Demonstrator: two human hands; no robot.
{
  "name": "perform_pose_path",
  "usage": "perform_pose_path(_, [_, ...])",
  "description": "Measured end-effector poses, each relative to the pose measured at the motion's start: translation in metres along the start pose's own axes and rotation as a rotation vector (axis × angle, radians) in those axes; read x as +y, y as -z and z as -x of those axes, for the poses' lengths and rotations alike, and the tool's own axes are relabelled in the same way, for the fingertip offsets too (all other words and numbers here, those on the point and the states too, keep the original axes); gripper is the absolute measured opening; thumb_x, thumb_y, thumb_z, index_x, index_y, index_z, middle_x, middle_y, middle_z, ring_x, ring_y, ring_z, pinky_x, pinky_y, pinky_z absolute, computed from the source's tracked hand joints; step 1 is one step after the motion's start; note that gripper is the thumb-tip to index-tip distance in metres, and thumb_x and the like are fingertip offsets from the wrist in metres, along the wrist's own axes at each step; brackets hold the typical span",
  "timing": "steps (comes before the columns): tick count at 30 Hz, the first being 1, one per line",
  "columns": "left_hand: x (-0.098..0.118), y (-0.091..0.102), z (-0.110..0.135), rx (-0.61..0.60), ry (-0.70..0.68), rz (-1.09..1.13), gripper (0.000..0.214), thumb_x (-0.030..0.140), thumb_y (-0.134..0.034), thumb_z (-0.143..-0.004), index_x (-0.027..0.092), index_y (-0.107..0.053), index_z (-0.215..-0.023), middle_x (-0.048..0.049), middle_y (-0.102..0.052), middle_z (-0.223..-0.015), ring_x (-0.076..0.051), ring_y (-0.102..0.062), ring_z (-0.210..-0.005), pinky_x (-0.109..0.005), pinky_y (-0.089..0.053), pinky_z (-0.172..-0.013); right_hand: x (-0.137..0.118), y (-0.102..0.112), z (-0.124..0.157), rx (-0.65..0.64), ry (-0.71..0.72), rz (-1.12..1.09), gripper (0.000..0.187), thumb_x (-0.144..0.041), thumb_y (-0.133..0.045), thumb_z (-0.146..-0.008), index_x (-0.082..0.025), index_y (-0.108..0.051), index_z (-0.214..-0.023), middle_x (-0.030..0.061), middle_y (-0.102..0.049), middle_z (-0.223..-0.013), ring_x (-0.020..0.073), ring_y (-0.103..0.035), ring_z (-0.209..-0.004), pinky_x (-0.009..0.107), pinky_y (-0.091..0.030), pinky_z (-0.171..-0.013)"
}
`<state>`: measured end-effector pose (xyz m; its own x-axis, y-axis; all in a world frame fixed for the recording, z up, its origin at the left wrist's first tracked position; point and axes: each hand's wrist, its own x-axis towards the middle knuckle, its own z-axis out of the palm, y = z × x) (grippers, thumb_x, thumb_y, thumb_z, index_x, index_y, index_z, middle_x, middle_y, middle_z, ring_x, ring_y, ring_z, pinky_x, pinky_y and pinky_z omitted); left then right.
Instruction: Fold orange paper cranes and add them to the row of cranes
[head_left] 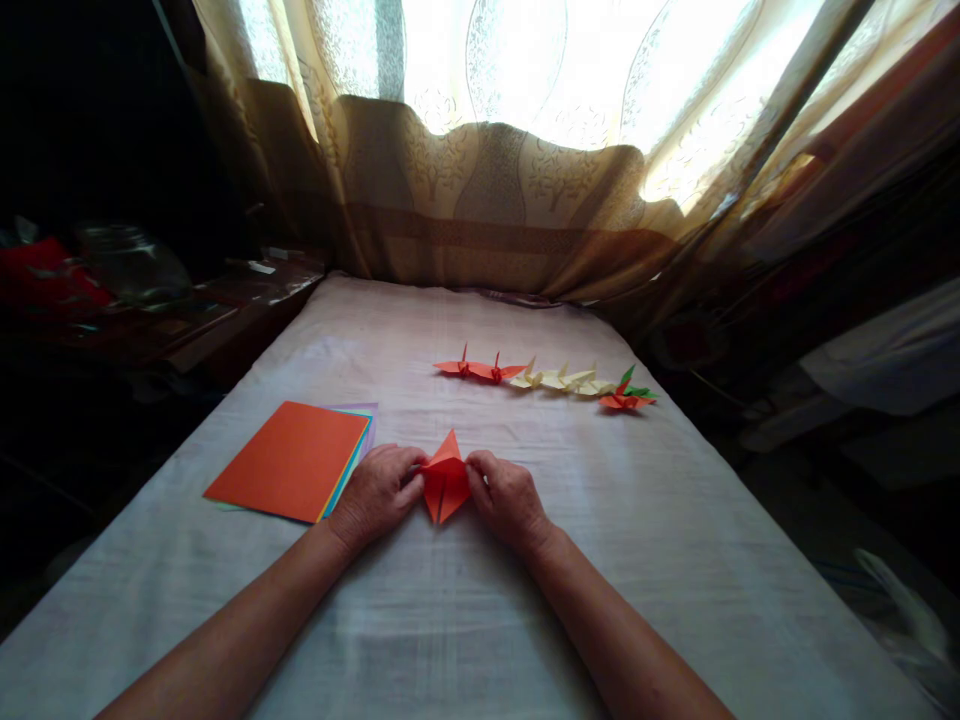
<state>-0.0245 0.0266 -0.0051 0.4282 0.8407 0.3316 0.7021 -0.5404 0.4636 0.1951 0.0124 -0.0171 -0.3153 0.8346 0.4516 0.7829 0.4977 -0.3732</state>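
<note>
A partly folded orange paper [445, 480], kite-shaped with its point away from me, lies on the white cloth-covered table [675, 540]. My left hand [377, 492] pinches its left edge with fingers closed. On the other side, my right hand [504, 495] pinches the right edge the same way. A stack of coloured paper sheets [294, 460], orange on top, lies just left of my left hand.
A row of finished paper cranes [547, 378], orange, cream and one orange-green, sits farther back on the table. Patterned curtains [495, 190] hang behind, lit by the window. Dark clutter with a glass jar [135, 262] stands at the left.
</note>
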Motion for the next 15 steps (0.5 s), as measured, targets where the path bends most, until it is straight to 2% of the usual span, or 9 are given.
perform_pose_path(4, [0.0053, -0.0002, -0.0023, 0.014, 0.032, -0.018, 0.012, 0.020, -0.053, -0.084, 0.021, -0.064, -0.083, -0.0052, -0.070, -0.082, -0.021, -0.063, -0.081, -0.034, -0.047, -0.080, -0.0028, 0.0018, 0.0004, -0.037, 0.053, 0.035, 0.014, -0.029, -0.058, -0.087, -0.021, -0.063, -0.097, 0.0045, -0.070, -0.077, 0.0178, -0.064, -0.069, 0.025, -0.043, -0.066])
perform_pose_path(7, [0.0067, -0.0002, -0.0024, 0.031, 0.021, -0.053, 0.012, 0.019, -0.053, -0.084, 0.020, -0.064, -0.083, -0.0059, -0.069, -0.081, -0.023, -0.064, -0.081, -0.036, -0.047, -0.081, -0.0040, 0.0023, 0.0001, -0.053, 0.076, 0.073, 0.011, -0.024, -0.056, -0.089, -0.023, -0.066, -0.092, 0.0047, -0.073, -0.082, 0.0178, -0.064, -0.073, 0.025, -0.043, -0.069])
perform_pose_path(15, [0.0074, 0.0005, -0.0019, 0.009, 0.039, -0.098, 0.020, 0.019, -0.056, -0.082, 0.022, -0.068, -0.097, -0.0050, -0.074, -0.090, -0.023, -0.066, -0.085, -0.035, -0.047, -0.081, -0.0086, -0.0075, -0.0044, 0.081, -0.070, 0.082, 0.018, -0.021, -0.050, -0.090, -0.022, -0.068, -0.090, 0.0049, -0.073, -0.077, 0.0175, -0.066, -0.068, 0.024, -0.042, -0.065])
